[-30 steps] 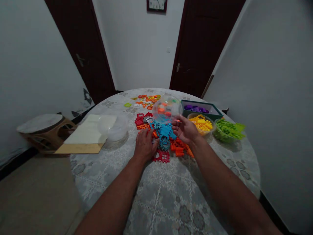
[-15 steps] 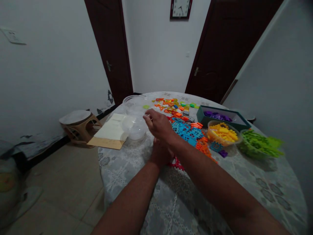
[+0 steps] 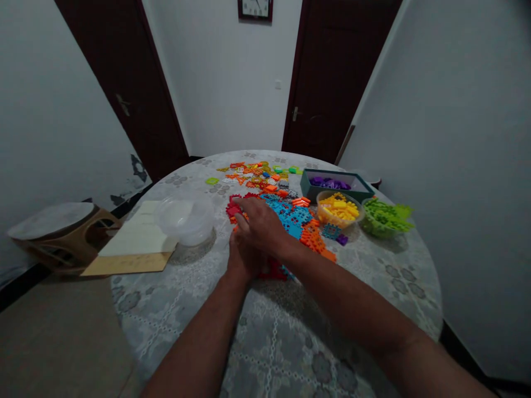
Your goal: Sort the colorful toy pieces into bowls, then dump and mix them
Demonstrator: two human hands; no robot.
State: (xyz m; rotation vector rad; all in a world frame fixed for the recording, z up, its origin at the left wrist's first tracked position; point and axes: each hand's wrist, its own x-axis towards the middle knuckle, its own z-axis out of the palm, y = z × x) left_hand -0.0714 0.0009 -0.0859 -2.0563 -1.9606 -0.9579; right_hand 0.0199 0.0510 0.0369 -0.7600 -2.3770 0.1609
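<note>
Round flowery table (image 3: 269, 337) here. Right hand (image 3: 261, 221) is crossed over the left hand (image 3: 243, 254) right by the red bits (image 3: 231, 210), blue bits (image 3: 295, 228) just to the right. Can't tell if either's gripping anything, too much overlap.

Over the top it goes: the bare right hand (image 3: 263, 222) is covering most of the bare left hand's (image 3: 243, 247) fingers, and anything between the palms is hiding from view! Red notched plastic pieces (image 3: 272, 270) are peeking out, partly blocked by the hands. Both bare forearms are running off the bottom edge, while the dark-framed wall clock (image 3: 255, 8) is losing its top above. Faint marks on the tan cardboard strip (image 3: 129, 263) are defying reading, looking far too small.
</note>
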